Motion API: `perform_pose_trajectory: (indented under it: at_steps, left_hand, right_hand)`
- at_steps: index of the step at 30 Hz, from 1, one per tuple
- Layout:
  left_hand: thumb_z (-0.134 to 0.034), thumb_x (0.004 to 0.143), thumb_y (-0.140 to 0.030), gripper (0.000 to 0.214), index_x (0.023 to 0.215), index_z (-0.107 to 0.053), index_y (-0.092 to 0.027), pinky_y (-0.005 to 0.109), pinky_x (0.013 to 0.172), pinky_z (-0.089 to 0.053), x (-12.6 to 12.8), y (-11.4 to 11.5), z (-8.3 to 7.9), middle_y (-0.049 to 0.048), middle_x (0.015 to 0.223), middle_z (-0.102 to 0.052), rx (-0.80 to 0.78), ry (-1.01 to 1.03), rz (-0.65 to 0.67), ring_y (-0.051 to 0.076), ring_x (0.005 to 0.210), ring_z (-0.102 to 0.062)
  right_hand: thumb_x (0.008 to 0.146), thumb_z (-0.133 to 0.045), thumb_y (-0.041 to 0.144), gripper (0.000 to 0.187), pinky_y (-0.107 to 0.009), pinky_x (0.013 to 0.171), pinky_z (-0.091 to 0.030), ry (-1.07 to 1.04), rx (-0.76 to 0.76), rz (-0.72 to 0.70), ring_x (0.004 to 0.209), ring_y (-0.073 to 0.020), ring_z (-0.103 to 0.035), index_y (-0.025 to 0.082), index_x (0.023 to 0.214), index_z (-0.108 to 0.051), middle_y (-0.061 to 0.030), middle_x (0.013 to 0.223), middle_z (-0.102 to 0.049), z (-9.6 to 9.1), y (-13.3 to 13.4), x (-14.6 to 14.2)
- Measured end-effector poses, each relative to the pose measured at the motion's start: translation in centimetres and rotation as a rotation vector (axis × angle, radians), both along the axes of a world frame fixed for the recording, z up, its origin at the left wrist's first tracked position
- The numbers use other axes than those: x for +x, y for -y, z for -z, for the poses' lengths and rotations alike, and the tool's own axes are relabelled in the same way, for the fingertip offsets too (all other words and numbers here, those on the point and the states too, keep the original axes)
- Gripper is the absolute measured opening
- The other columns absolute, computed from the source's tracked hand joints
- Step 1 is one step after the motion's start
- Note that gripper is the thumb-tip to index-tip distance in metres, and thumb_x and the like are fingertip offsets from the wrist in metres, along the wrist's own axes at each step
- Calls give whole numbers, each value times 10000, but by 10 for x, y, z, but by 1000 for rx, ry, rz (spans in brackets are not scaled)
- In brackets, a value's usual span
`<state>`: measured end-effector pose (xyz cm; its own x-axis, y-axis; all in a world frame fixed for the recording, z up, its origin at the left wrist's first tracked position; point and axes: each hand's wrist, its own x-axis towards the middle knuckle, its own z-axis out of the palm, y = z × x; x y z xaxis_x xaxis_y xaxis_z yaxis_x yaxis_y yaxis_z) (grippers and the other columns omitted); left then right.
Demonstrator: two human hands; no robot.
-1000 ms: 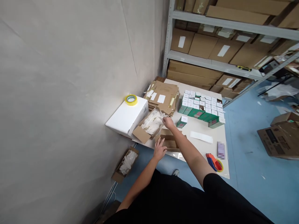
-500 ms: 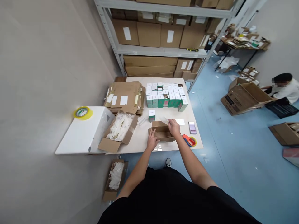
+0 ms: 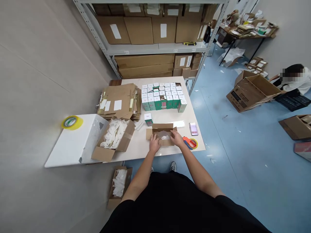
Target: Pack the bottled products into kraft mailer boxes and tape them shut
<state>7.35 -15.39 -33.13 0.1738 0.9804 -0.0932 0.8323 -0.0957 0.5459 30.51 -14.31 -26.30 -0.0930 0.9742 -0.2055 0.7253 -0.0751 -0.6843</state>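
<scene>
A small open cardboard box (image 3: 162, 126) stands near the table's front edge with its flaps raised. Crumpled translucent plastic film (image 3: 164, 134) lies inside it. My left hand (image 3: 154, 143) is closed over the front left rim of this box. At its right end, my right hand (image 3: 176, 138) is curled over the rim, its fingertips partly hidden inside. Behind and to the left stands a single green and white carton (image 3: 148, 119). Farther back, several similar cartons (image 3: 155, 103) are packed in rows.
Left of my hands are a box of white packing material (image 3: 115, 134) and flattened cardboard (image 3: 119, 94). Orange-handled scissors (image 3: 188, 141) lie by a tape roll (image 3: 193, 143) on the right. Shelving (image 3: 155, 48) rises behind the table. A person (image 3: 295, 77) sits at far right.
My right hand has let go of the plastic film, which now lies in the box. My left hand keeps to the box's left side. The camera view has shifted slightly.
</scene>
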Motion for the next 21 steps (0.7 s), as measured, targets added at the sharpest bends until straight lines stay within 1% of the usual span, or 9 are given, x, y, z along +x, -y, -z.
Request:
perform_pose_trajectory:
  at_steps: [3,5,7,9,11,13,16,18,21]
  left_hand:
    - [-627,838,-186,497,1331,-693,-188,557,1290,-286,0,4,-10,129,1631,-457,43,23,-48,378,1583,-267]
    - [-597,876,-211,530,1403,-638,-182,544,1292,-287,-2,3,-19,131,1625,-463,76,49,-107,359,1577,-283]
    - [-570,916,-240,545,1457,-588,-184,532,1300,-274,-7,-3,-28,131,1604,-485,113,85,-163,334,1563,-314]
    - [-553,946,-265,542,1484,-558,-192,520,1308,-261,-15,-13,-37,130,1589,-500,148,124,-214,315,1546,-346]
    - [-544,965,-281,532,1490,-549,-198,509,1301,-278,-26,-27,-45,129,1597,-490,170,165,-265,308,1533,-368]
    - [-539,978,-296,517,1487,-550,-205,501,1285,-315,-40,-45,-51,128,1612,-472,174,207,-314,306,1528,-379]
    - [-543,986,-306,511,1487,-544,-205,481,1275,-338,-61,-76,-57,128,1609,-475,173,274,-341,295,1526,-391]
    - [-556,978,-293,525,1493,-532,-198,467,1275,-341,-74,-97,-58,131,1592,-494,179,317,-337,288,1521,-400]
    - [-579,960,-275,557,1507,-512,-198,457,1263,-360,-90,-126,-54,131,1565,-520,165,368,-327,285,1501,-430]
  right_hand:
    - [959,-551,290,604,-414,1252,-366,-75,69,47,1483,-253,-462,223,1557,-504,-107,1578,-527,-8,-9,0]
    - [967,-536,320,622,-440,1242,-380,-131,78,80,1490,-263,-455,245,1582,-471,-93,1588,-522,-12,-16,-6]
    - [986,-511,359,634,-437,1217,-414,-201,60,106,1493,-263,-454,259,1607,-432,-83,1615,-494,-15,-24,-15]
    - [1007,-476,400,641,-408,1194,-442,-278,39,113,1505,-250,-444,260,1628,-397,-75,1648,-453,-17,-34,-28]
    - [1023,-449,430,644,-393,1205,-430,-330,20,101,1532,-235,-410,261,1640,-375,-63,1670,-425,-18,-45,-42]
    - [1032,-425,439,639,-399,1240,-387,-349,-15,95,1552,-222,-382,257,1642,-373,-53,1676,-418,-20,-58,-58]
    - [1050,-362,442,624,-395,1264,-345,-359,-86,113,1548,-202,-394,235,1639,-382,-46,1679,-413,-23,-80,-81]
    - [1064,-316,458,625,-384,1254,-359,-367,-117,130,1539,-198,-411,224,1639,-386,-50,1679,-411,-25,-96,-97]
    - [1078,-271,477,626,-371,1196,-428,-371,-145,163,1528,-203,-428,245,1652,-362,-60,1677,-415,-23,-123,-124]
